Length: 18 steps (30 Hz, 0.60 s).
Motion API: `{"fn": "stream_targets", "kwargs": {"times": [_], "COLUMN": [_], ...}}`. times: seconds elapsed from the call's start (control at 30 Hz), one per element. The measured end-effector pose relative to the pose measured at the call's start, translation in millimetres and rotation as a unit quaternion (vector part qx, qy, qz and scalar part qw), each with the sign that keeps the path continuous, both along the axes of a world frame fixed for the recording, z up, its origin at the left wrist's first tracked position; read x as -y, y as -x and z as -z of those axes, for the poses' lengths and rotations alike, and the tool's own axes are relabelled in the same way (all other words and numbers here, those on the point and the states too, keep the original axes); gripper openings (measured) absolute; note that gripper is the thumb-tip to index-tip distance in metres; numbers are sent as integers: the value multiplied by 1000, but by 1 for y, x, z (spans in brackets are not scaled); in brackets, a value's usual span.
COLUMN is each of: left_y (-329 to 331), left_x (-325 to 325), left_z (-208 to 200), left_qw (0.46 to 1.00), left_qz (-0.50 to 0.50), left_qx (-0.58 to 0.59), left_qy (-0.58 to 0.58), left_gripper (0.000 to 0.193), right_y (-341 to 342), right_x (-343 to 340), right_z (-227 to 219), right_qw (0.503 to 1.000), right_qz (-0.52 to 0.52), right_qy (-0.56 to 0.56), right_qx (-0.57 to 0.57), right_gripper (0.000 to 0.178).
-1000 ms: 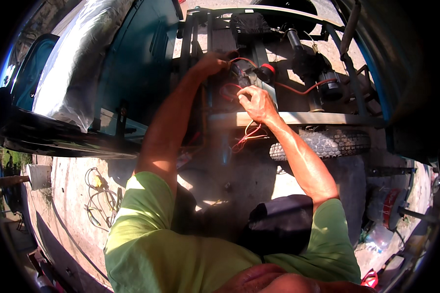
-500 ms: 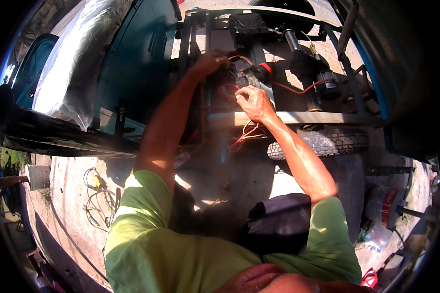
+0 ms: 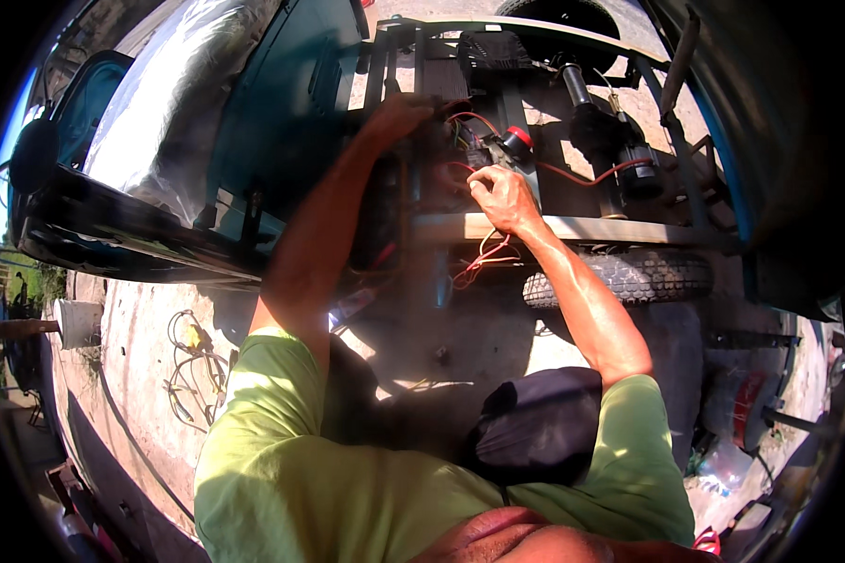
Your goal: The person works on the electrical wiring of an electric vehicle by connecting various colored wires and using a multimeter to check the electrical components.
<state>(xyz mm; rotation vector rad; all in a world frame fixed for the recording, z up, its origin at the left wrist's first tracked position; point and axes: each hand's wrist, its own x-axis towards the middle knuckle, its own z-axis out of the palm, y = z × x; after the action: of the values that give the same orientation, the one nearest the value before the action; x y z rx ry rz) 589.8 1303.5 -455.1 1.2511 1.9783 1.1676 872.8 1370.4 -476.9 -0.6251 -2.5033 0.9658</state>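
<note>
My right hand (image 3: pixel 505 199) is closed in a pinch above the near rail of a metal vehicle frame (image 3: pixel 573 228). A thin red wire (image 3: pixel 460 166) runs to its fingertips. Farther left, my left hand (image 3: pixel 402 114) reaches into the shaded middle of the frame, where its fingertips are hidden in shadow. Between the hands sits a bundle of coloured wires (image 3: pixel 462 136), beside a round black part with a red rim (image 3: pixel 516 141). More loose red and pale wires (image 3: pixel 483 263) hang below the rail, under my right wrist.
A treaded tyre (image 3: pixel 629 277) lies right of my right forearm. Beyond it are an axle with a motor (image 3: pixel 638 169) and a red cable. A dark teal panel (image 3: pixel 286 103) and a plastic-wrapped seat (image 3: pixel 164 103) stand at left. A coiled cable (image 3: pixel 195 371) lies on the ground.
The view has shifted slightly, so the frame appears a little farther right and lower. My right hand keeps its pinch by the red wire; my left hand stays in the shaded area.
</note>
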Motion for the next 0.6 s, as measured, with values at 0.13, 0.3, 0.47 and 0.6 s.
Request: {"fn": "stream_targets", "kwargs": {"times": [0.13,0.3,0.47,0.6], "left_y": [2,-4,-4,-10], "left_x": [3,8,7,7], "left_z": [2,-3,-4,-6], "left_qw": [999,1000,999,1000], "left_qz": [10,17,20,20], "left_qx": [31,16,-2,-6], "left_qy": [6,12,24,4], "left_gripper": [33,31,29,25], "right_y": [0,-2,-2,-2], "right_x": [1,0,-3,-3], "right_z": [-1,0,2,3], "right_qw": [1000,998,999,999], "right_qz": [5,6,-7,-7], "right_qy": [16,52,35,36], "right_qx": [12,24,13,13], "right_gripper": [27,28,30,29]}}
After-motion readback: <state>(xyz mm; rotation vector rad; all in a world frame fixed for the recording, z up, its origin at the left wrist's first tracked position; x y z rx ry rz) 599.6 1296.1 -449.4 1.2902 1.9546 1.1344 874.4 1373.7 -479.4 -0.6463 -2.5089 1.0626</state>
